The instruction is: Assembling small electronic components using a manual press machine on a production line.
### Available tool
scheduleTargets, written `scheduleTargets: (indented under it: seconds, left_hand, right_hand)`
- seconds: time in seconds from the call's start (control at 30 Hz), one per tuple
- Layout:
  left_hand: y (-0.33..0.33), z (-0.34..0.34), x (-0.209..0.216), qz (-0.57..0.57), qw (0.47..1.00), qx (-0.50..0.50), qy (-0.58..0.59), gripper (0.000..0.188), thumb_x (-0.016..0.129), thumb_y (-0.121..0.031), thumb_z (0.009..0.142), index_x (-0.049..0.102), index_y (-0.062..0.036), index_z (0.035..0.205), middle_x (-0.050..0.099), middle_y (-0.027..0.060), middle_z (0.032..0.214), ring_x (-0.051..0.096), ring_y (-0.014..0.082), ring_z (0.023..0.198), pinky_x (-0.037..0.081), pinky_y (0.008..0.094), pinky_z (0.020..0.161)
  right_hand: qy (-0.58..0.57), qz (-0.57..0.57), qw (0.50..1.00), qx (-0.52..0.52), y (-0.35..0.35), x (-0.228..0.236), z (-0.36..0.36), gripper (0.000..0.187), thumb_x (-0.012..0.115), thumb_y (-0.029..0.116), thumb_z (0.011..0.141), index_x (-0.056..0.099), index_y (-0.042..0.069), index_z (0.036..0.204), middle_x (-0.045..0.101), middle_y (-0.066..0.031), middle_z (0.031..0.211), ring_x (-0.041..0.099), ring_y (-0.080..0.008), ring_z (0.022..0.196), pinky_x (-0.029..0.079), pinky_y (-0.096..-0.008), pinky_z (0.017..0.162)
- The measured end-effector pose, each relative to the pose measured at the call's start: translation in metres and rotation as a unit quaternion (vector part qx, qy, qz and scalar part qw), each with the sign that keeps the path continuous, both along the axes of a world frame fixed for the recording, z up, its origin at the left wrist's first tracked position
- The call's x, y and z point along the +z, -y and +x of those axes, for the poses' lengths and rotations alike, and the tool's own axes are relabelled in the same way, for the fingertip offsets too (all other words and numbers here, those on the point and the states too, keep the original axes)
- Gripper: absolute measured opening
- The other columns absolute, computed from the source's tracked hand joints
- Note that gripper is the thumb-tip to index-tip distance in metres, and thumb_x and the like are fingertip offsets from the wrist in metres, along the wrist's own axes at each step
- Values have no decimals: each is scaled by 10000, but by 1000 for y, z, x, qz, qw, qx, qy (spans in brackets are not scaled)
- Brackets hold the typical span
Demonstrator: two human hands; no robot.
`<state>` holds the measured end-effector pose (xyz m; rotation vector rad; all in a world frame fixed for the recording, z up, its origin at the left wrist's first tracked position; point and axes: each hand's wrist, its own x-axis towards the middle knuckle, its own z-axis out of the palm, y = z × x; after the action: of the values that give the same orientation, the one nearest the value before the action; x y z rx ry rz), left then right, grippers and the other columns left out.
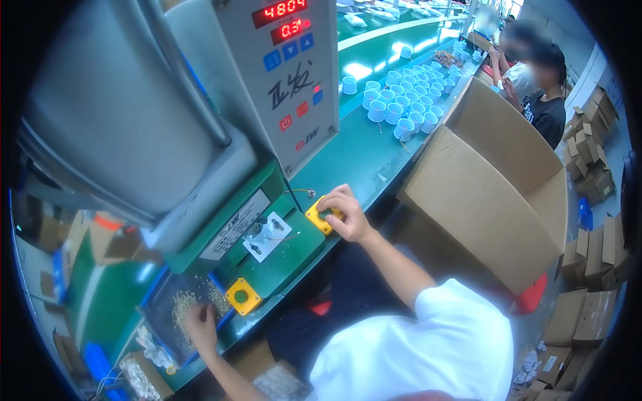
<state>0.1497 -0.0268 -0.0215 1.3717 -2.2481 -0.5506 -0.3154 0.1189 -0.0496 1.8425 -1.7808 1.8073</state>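
Note:
My right hand (pixel 349 215) is on a yellow push-button box (pixel 313 215) with a green button, its fingers curled over the top and the thumb at the near side. At the lower left, my left hand (pixel 200 323) hangs over a dark blue-rimmed tray (pixel 158 309) that holds a heap of small beige parts (pixel 184 307). Its fingers are drawn together; whatever they hold is too small to make out. Between the hands stands the green base of a press machine (pixel 291 259), carrying a metal fixture plate (pixel 269 238). A second yellow button box (pixel 243 297) sits beside the tray.
The press's large grey housing (pixel 120 100) and control panel (pixel 284 73) rise close in front. Many light-blue cups (pixel 405 100) stand along the green bench. An open cardboard box (pixel 481 194) is at my right. Two people (pixel 545 100) sit farther along; more cartons (pixel 592 157) lie beyond.

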Motion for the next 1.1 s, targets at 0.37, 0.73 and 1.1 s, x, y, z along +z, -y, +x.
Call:
scheduleTargets:
  seconds: [0.37, 0.73, 1.1]
  left_hand:
    - [-5, -8, 4, 1, 999, 47, -23, 106, 698, -73, 930, 710, 21, 975, 705, 182, 877, 668, 314, 772, 523, 397, 747]
    - [0, 3, -12, -38, 999, 36, -14, 148, 698, -91, 963, 710, 47, 1015, 696, 133, 791, 647, 199, 699, 509, 342, 682]
    - [1, -10, -4, 12, 997, 76, -19, 124, 716, -89, 941, 725, 29, 979, 712, 157, 824, 674, 239, 720, 527, 362, 696]
  right_hand:
    - [38, -9, 999, 4, 9, 79, 78, 470, 778, 124, 775, 660, 36, 1222, 684, -119, 1216, 559, -306, 1164, 463, -417, 1013]
    - [99, 84, 986, 104, 50, 97, 84, 649, 875, 250, 779, 609, -1, 1315, 588, -151, 1316, 546, -315, 1207, 468, -411, 1034]
    - [-34, 78, 965, -248, 221, 4, -143, 395, 663, 202, 899, 609, 73, 1268, 621, -133, 1259, 591, -372, 1162, 482, -513, 981]
